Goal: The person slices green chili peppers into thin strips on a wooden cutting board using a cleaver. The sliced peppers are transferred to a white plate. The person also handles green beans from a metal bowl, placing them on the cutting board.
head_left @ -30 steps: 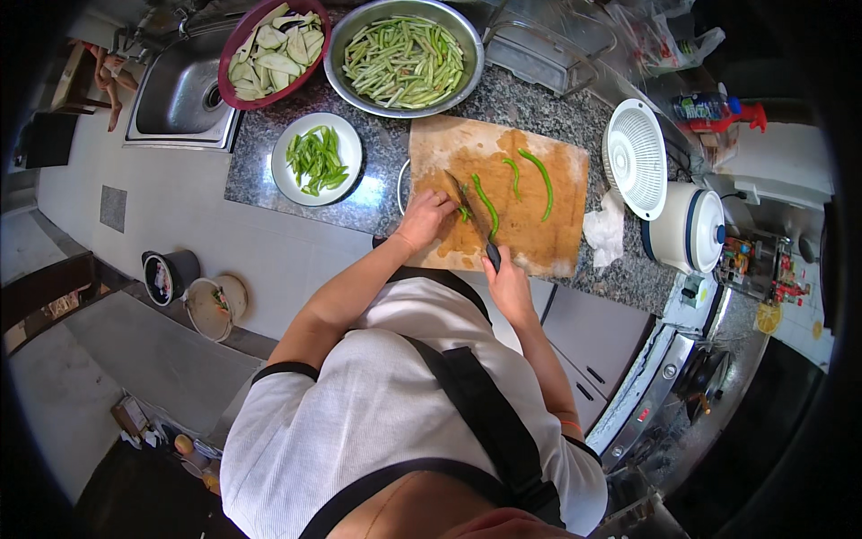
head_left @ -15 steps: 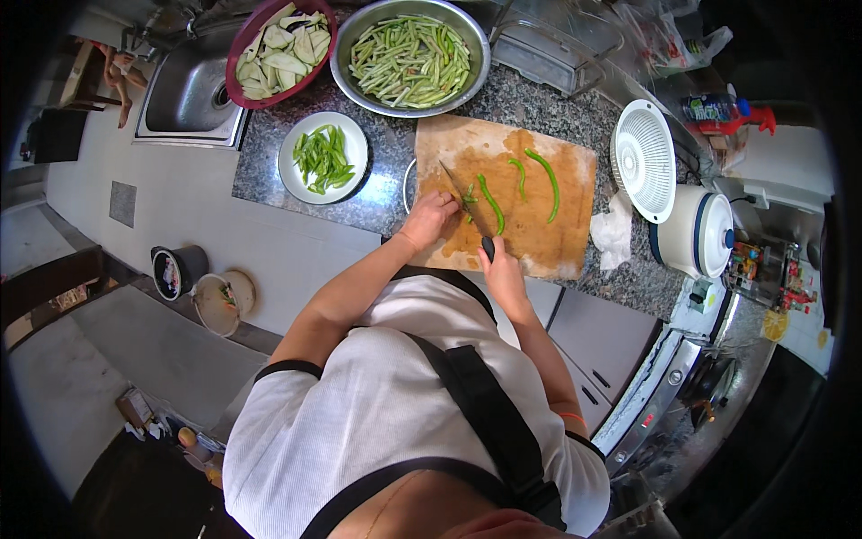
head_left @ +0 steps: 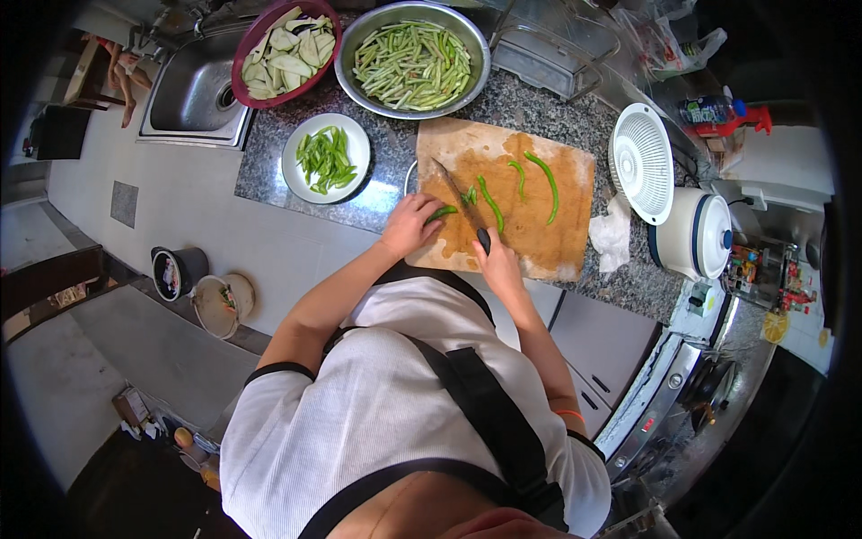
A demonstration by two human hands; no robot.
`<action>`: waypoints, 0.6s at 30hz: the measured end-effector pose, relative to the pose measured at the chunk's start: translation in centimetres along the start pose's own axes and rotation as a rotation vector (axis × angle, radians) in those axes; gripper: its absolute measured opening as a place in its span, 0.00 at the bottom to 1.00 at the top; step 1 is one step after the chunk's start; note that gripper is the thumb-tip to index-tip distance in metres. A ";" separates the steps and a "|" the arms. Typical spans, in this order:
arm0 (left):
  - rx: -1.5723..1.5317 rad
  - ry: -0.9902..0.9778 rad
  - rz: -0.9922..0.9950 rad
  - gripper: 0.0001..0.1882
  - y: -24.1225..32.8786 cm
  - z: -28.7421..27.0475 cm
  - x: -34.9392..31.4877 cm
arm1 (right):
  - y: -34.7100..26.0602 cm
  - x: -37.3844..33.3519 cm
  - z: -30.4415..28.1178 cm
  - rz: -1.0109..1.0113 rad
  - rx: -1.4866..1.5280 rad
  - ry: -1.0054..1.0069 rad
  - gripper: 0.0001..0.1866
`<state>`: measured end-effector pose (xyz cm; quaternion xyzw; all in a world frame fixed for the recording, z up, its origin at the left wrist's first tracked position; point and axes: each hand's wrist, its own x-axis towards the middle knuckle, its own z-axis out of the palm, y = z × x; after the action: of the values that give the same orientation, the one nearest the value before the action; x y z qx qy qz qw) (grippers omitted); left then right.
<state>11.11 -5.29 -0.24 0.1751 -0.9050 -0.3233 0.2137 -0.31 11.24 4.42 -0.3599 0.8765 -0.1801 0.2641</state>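
On a wooden cutting board [head_left: 570, 211], my right hand [head_left: 500, 266] grips the black handle of a knife [head_left: 463, 206], its blade pointing away and slightly left. To the left of the blade, my left hand [head_left: 412, 225] is closed on a piece of green chili pepper [head_left: 442, 213] lying on the board. A few cut bits [head_left: 470, 194] rest against the blade's right side. Farther right lie a whole green pepper [head_left: 490, 203], a short curved pepper [head_left: 518, 178] and a long curved pepper [head_left: 547, 184].
A white plate [head_left: 289, 171] of sliced green peppers sits left of the board. Behind are a steel bowl [head_left: 482, 67] of cut green beans, a maroon basin [head_left: 241, 81] of pale slices and a sink [head_left: 180, 108]. A white colander [head_left: 641, 162] and cooker [head_left: 691, 232] stand right.
My left hand has drawn back to the left, away from the blade, and the pepper piece in its fingers shows more. The knife has shifted slightly left.
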 end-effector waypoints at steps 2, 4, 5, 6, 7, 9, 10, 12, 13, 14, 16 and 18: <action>0.030 -0.122 -0.160 0.09 0.0 -0.7 -1.0 | 0.0 -0.2 0.0 -0.008 0.036 -0.007 0.16; -0.024 -0.109 -0.133 0.09 -0.6 -0.1 -1.3 | -0.2 -0.1 -0.1 -0.021 0.067 0.013 0.14; -0.051 -0.102 -0.118 0.09 -0.9 0.2 -1.4 | -0.5 0.1 -0.1 -0.028 0.084 0.036 0.13; -0.025 -0.113 -0.072 0.09 -0.9 0.3 -1.2 | -0.8 0.1 -0.2 -0.035 0.099 0.056 0.13; 0.002 -0.123 -0.026 0.10 -0.8 0.5 -0.6 | -1.1 -0.1 -0.4 -0.021 0.087 0.040 0.12; 0.041 -0.129 0.038 0.10 -0.9 1.0 0.2 | -1.8 -0.6 -1.0 0.006 0.062 0.008 0.11; 0.053 -0.124 0.056 0.10 -1.1 1.4 0.4 | -1.9 -0.9 -1.2 -0.003 0.041 -0.007 0.11; 0.063 -0.121 0.075 0.11 -1.2 1.7 0.5 | -1.8 -1.6 -1.6 -0.018 -0.001 -0.036 0.11; 0.060 -0.122 0.075 0.11 -1.1 1.7 0.5 | -1.7 -1.7 -1.7 -0.014 -0.027 -0.043 0.12; 0.058 -0.123 0.076 0.11 -1.1 1.7 0.5 | -1.5 -1.8 -1.7 -0.010 -0.053 -0.051 0.12; 0.057 -0.124 0.065 0.12 -1.0 1.7 0.4 | -1.6 -1.6 -1.5 0.012 -0.108 -0.064 0.12; 0.059 -0.128 0.051 0.12 -1.2 1.9 0.3 | -1.8 -0.9 -0.9 0.047 -0.175 -0.079 0.12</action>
<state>10.13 -5.31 -2.22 0.1373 -0.9302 -0.3013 0.1583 0.60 10.78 6.36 -0.3679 0.8860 -0.0822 0.2700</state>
